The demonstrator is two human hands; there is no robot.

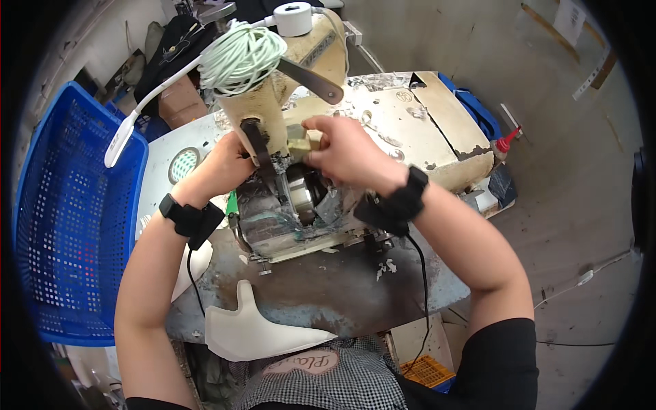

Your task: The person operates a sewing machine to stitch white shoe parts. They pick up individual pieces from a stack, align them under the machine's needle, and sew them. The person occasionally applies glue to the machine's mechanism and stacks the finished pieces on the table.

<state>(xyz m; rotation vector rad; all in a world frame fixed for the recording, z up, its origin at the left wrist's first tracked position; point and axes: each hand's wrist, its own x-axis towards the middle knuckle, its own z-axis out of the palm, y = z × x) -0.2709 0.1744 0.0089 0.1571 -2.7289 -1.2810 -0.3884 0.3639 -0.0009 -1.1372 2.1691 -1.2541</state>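
Two hands up at the head of an old cream sewing machine (301,75) on the worn counter (328,287). Right hand (348,154) is closed in a pinch on a small tan block-shaped piece (304,141), held right against the front of the machine head, just above the needle area. Left hand (229,164) is curled round the left side of the head by the dark lever (256,140); fingers are behind the casting, so can't tell whether it grips anything or only braces. Both wrists carry black straps, a cable runs from the right one. Coil of pale green cord (242,58) sits on top of the machine, white gooseneck lamp (123,137) off to the left, blue perforated crate (75,219) beside the counter, a white moulded part (253,331) lying at the near edge. My take on doing this well: keep the left hand steady on the head so it doesn't rock, keep the pinch on the piece short and square to the machine face, and hold fingertips clear of the needle bar and the shiny round part (304,195) below. Hard to make out: what the tan piece really is, whether it's seated or loose, and the needle itself, masked by the hands. Fabric or thread under the foot is a greyish-green smear, unreadable.
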